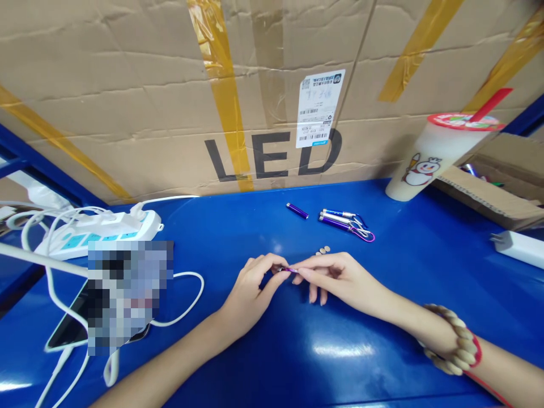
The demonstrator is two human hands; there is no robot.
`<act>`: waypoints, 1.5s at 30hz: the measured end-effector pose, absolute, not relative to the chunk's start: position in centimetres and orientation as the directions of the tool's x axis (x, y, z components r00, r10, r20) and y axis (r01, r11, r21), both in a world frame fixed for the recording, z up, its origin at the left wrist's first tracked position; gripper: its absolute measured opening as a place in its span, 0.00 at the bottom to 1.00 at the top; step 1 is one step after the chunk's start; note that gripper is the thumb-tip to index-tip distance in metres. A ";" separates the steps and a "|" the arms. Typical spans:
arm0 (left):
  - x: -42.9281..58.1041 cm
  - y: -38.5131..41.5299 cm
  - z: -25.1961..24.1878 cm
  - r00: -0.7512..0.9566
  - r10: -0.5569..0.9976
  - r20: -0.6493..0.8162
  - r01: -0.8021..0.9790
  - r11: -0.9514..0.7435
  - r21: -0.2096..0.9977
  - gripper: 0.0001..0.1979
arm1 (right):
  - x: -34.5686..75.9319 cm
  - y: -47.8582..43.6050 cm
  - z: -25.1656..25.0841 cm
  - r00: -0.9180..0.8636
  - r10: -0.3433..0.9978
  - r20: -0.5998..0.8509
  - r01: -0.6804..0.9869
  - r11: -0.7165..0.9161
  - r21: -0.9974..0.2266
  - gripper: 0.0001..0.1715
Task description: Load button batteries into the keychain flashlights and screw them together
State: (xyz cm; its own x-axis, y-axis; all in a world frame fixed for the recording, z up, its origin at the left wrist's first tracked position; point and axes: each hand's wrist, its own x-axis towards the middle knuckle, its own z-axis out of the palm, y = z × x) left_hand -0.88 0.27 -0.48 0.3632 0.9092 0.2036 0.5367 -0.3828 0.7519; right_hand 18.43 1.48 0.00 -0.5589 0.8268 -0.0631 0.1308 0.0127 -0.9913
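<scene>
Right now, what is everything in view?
cardboard box: one, brown, behind the table
power strip: one, white, far left
drink cup: one, white with red lid, right rear
keychain torches: several, silver and purple, table centre
purple tube: one, left of them
button cells: three, grey, nearer the person
small purple part: one, pinched at table centre
left hand: pinching the part
right hand: pinching the part, cream bead bracelet at its wrist

Three small torches (340,222) (one apart), three button cells (324,250), one cup (429,161).
</scene>
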 end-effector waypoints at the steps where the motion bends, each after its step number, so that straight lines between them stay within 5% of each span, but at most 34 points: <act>1: -0.9 0.3 -0.5 0.354 0.910 0.217 0.525 -0.386 0.759 0.07 | 18.5 1.5 0.0 -0.559 0.828 -0.048 0.129 0.029 -0.991 0.19; 5: -0.9 0.5 -0.4 0.296 0.929 0.223 0.485 -0.347 0.803 0.07 | 18.8 1.5 0.1 -0.532 0.837 0.126 0.185 0.260 -0.948 0.14; 11: -0.9 0.6 -0.7 0.327 0.907 0.264 0.445 -0.395 0.804 0.08 | 19.1 1.6 0.0 -0.509 0.712 0.484 0.280 0.668 -0.689 0.11; 21: -0.8 0.5 -0.4 0.382 0.882 0.277 0.485 -0.446 0.752 0.09 | 19.5 1.7 -0.5 -0.583 0.692 0.427 0.396 0.700 -0.594 0.16; 33: -0.6 0.1 -0.5 0.368 0.898 0.243 0.445 -0.399 0.802 0.11 | 18.5 0.9 -0.3 -0.738 0.555 0.383 0.554 0.823 -0.125 0.23; 45: -0.4 -0.2 -0.4 0.315 0.933 0.174 0.378 -0.291 0.879 0.09 | 18.5 0.8 -0.6 -0.680 0.517 0.520 0.539 0.833 -0.124 0.19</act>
